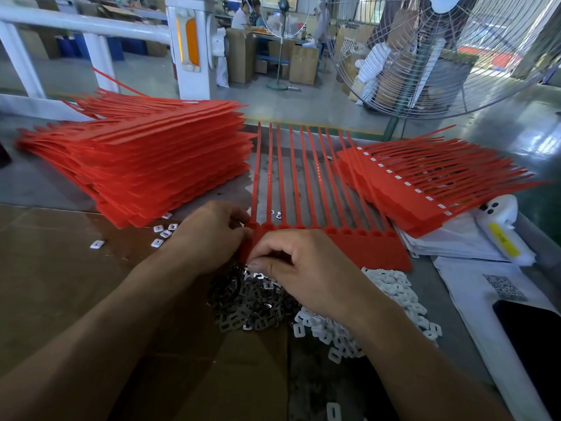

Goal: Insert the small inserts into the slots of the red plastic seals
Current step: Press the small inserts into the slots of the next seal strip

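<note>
A joined strip of red plastic seals [358, 247] lies flat in front of me, tails pointing away. My left hand [209, 235] grips the strip's left end, fingers curled at the first seal head. My right hand [300, 268] hovers over a heap of small metal inserts [252, 305], its thumb and forefinger pinching one insert just below the strip's near edge. A heap of white plastic inserts [391, 290] lies to the right, partly under my right forearm.
A tall stack of red seal strips [145, 165] stands at the left, a smaller stack with white inserts fitted [425, 183] at the right. Loose white inserts [161, 235] dot the cardboard. A white device [501, 226], papers and a phone [534, 344] lie right. A big fan [440, 56] stands behind.
</note>
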`<control>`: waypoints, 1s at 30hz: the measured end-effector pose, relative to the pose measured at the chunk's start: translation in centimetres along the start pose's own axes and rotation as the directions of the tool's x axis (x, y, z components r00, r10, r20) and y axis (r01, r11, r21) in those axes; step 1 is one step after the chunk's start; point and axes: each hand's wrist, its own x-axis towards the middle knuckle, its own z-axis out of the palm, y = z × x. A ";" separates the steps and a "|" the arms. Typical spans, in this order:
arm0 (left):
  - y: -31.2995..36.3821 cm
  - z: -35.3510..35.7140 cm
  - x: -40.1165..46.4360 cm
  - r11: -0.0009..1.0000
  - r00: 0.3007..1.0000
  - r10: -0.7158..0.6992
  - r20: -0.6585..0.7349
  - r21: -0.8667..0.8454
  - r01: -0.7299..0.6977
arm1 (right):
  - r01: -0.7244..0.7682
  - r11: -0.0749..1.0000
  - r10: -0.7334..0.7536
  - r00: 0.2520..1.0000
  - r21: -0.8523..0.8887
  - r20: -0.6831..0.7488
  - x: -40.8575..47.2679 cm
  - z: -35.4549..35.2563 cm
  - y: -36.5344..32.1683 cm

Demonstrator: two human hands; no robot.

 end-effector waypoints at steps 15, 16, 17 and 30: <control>-0.2 0.1 0.1 0.992 0.983 0.046 -0.180 -0.104 -0.065 | -0.038 0.991 0.045 0.998 0.125 -0.051 -0.1 0.1 0.5; -0.2 0.1 0.0 0.991 0.980 0.049 -0.193 -0.109 -0.071 | -0.036 0.991 0.043 0.998 0.132 -0.049 -0.1 0.1 0.5; -0.1 0.1 0.0 0.991 0.978 0.056 -0.202 -0.111 -0.079 | -0.036 0.989 0.043 0.998 0.144 -0.045 -0.1 0.1 0.4; 0.4 0.1 -0.3 0.935 0.962 0.156 -0.225 -0.280 -0.217 | -0.108 0.951 0.173 0.963 0.289 -0.207 -0.1 -0.4 0.7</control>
